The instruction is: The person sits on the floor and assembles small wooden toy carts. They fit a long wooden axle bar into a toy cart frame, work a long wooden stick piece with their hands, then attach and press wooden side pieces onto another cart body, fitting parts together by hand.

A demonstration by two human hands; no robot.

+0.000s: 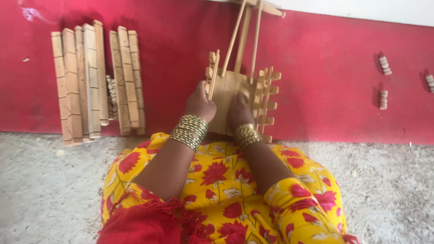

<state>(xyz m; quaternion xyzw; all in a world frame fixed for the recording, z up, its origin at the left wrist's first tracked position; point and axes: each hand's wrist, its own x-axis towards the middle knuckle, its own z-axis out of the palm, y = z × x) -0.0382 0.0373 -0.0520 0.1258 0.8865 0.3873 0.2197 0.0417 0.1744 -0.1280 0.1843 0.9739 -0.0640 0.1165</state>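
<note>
A partly built wooden frame point(235, 90) of flat slats, notched side pieces and long thin rods lies on the red mat point(325, 86) in front of me. My left hand point(199, 105) grips its left edge, holding a thin wooden stick against the notched side piece. Resting on the slats near the right side, my right hand point(240, 110) presses down on them. Both wrists wear gold bangles. The long rods point(244, 31) stick up and away from the frame toward the mat's far edge.
A stack of long wooden slats point(97, 79) lies on the mat at the left. Three small turned wooden pegs point(384, 65) lie at the right. Grey stone floor point(49, 190) runs along the mat's near edge. My lap in yellow flowered cloth point(226, 190) fills the bottom.
</note>
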